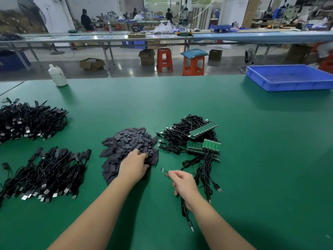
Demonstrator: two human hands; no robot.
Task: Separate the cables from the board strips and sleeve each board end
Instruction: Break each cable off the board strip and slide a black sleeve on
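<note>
From the head view, the left hand (134,166) reaches into the heap of dark sleeves (126,147) at the middle of the green counter (252,159), its fingers curled down among the pieces, though which sleeve they grip cannot be told. The right hand (182,182) pinches a small green board end (164,170) just above the counter, its black cable (185,212) trailing back under the wrist. Behind it lies a tangle of cables with uncut board strips (203,130); finished cable piles (45,170) lie at the left, a blue tray (288,78) far right.
</note>
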